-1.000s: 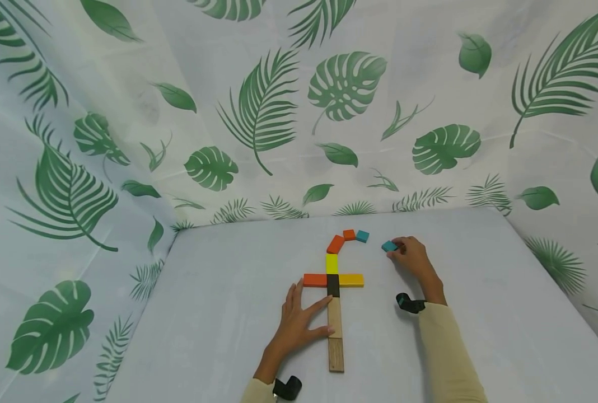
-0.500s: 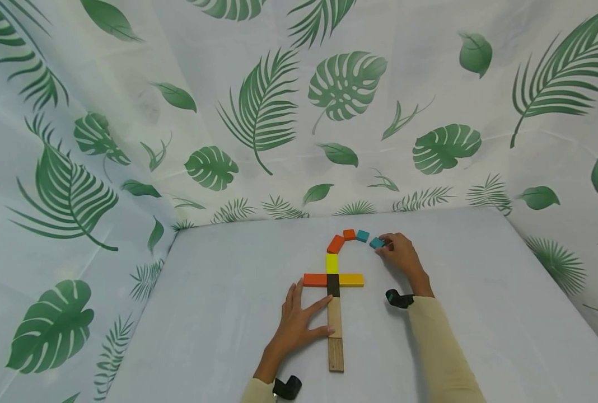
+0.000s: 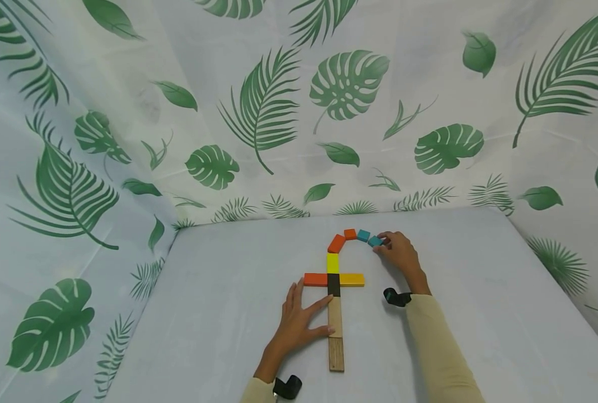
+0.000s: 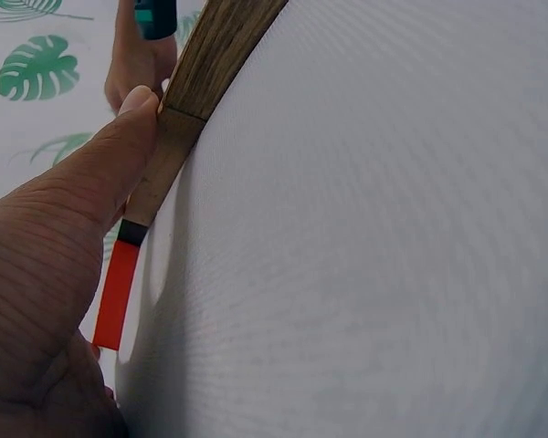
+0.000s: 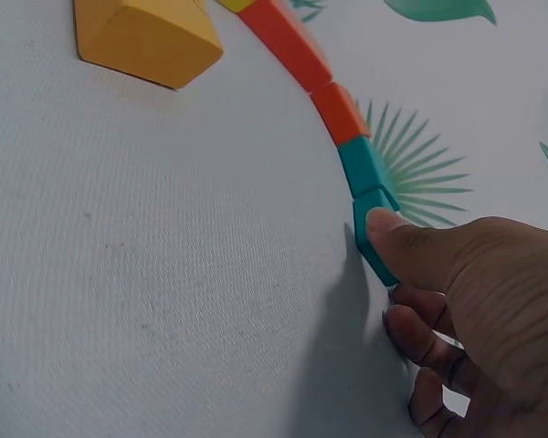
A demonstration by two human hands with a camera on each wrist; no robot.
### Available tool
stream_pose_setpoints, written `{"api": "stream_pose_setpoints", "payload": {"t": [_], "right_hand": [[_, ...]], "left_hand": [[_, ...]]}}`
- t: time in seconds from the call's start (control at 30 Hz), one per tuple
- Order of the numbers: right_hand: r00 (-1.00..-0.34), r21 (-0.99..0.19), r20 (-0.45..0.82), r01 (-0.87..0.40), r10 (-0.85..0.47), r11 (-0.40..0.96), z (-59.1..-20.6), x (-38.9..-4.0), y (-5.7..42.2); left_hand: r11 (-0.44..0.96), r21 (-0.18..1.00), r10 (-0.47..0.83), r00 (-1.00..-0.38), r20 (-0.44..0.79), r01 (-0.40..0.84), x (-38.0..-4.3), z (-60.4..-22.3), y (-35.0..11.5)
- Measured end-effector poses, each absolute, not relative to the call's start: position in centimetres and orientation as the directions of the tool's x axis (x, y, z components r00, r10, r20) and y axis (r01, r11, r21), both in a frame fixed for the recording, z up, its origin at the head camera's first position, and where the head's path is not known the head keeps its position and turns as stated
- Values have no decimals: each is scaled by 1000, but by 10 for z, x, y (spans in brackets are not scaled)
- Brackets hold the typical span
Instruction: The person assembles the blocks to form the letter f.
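My right hand pinches a small teal block between thumb and fingers, its corner right at a second teal block. From there the curve runs through a small orange block, a longer orange-red block and a yellow block down to a black block. A red block and an amber block stick out on either side of the black one. My left hand is spread, thumb and index fingertips on the pale wooden block, another fingertip by the red block.
A darker wooden block forms the near end of the row. All of it lies on a white-covered table, with a leaf-printed curtain behind and along the sides. A black wrist camera sits by the left cuff.
My right hand has slid left with the teal block, closing the gap to the other teal block. The left hand has stayed in place on the wooden block.
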State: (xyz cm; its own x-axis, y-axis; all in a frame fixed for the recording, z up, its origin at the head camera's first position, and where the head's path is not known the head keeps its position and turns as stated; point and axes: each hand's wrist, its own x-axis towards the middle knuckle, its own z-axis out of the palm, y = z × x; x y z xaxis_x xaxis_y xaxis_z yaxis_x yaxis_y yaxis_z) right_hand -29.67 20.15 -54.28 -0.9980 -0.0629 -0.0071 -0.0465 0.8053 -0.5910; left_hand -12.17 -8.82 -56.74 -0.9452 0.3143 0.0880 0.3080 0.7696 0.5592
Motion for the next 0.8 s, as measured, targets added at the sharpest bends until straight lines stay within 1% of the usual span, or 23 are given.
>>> {"api": "stream_pose_setpoints", "payload": {"t": [0.33, 0.8], "right_hand": [[-998, -580, -6, -46, -60, 814, -542, -296, 201], [-998, -584, -11, -38, -55, 811, -542, -295, 202]], "left_hand": [[781, 559, 311, -950, 42, 280, -122, -565, -88], [780, 555, 316, -947, 46, 288, -122, -564, -87]]}}
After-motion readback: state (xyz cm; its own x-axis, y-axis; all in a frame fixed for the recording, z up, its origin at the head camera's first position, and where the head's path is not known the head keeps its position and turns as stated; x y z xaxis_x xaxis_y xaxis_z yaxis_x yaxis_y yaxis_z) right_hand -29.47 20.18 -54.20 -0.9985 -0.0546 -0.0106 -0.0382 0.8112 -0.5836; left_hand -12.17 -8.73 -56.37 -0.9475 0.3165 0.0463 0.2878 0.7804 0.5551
